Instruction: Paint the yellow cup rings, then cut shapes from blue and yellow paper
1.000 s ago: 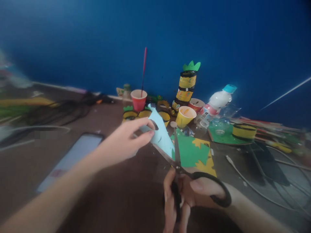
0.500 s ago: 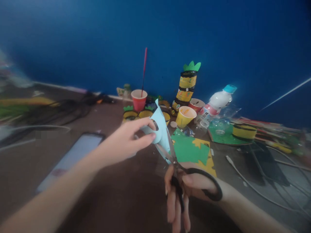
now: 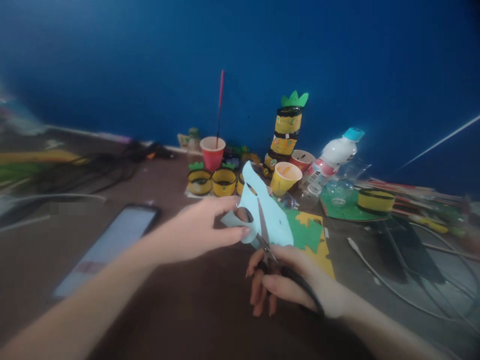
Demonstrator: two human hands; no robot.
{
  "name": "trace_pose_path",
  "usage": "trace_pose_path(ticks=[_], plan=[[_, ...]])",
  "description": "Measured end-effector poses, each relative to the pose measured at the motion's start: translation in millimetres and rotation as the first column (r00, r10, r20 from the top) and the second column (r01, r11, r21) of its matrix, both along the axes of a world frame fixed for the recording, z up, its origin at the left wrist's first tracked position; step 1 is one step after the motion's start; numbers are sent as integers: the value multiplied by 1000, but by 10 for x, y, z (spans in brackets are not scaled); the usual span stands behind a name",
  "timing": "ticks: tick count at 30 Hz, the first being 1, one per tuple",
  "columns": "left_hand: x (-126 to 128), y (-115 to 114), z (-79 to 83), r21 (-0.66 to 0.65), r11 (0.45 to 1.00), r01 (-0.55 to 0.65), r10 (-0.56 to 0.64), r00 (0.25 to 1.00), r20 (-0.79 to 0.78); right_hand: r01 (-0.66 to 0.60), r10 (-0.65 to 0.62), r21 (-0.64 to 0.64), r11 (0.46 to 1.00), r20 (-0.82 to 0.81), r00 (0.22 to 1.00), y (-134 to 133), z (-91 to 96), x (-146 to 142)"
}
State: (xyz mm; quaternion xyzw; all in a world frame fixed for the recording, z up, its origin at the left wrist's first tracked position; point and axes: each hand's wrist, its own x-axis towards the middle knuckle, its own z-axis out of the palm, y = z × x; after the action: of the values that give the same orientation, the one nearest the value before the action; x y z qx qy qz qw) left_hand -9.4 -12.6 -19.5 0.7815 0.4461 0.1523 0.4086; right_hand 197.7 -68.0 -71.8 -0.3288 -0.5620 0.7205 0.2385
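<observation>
- The step in hand reads as a cut through a light blue paper shape (image 3: 272,220) with black-handled scissors (image 3: 268,250); no sign here that the cut is finished.
- The left hand (image 3: 202,230) grasps the paper: thumb and fingertips (image 3: 243,232) are pinched on its lower left edge, which curls around them, and the rest of the sheet rises up and to the right of that pinch.
- The right hand (image 3: 288,285) is clenched through the scissor handles, with the blades pointing up from its fingers into the paper; the blades look nearly closed, their tips hidden against the sheet.
- The paper is held in the air, above the brown table (image 3: 187,310), just this side of a green and yellow sheet (image 3: 311,237) lying beyond the right hand's knuckles.
- Further beyond the fingers stand a yellow cup (image 3: 285,178), a red cup (image 3: 212,152) with a red stick in it, and a stacked yellow-and-black craft tower (image 3: 287,132); a phone (image 3: 112,245) lies to the left of the left wrist.
- Judging from the pose, the next move calls for opening the blades again and turning the sheet with the left fingers, so that the curve stays in the blades' path while the pinching fingertips, close beside the blades, keep clear.
</observation>
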Motion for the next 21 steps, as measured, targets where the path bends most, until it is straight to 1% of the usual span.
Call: trace_pose_path(ticks=[5,10,13,18,21], plan=[[10,-13,-8,-19,999,-37,37,999,9,39,-49,97,995,100,994,-10,-19,-6],[34,-27,-19,-24,999,-44,44,999,10,46,-68,166,985,130,989,-10,15,-24],[39,-32,-18,-13,999,-32,32,999,-12,48,-73,183,982,133,988,-3,24,-30],[35,-33,-21,-31,999,-22,21,999,-27,38,-66,174,984,159,985,0,24,-26],[31,-29,-32,-21,1000,-11,10,999,-31,32,-63,172,985,176,982,-10,41,-22]])
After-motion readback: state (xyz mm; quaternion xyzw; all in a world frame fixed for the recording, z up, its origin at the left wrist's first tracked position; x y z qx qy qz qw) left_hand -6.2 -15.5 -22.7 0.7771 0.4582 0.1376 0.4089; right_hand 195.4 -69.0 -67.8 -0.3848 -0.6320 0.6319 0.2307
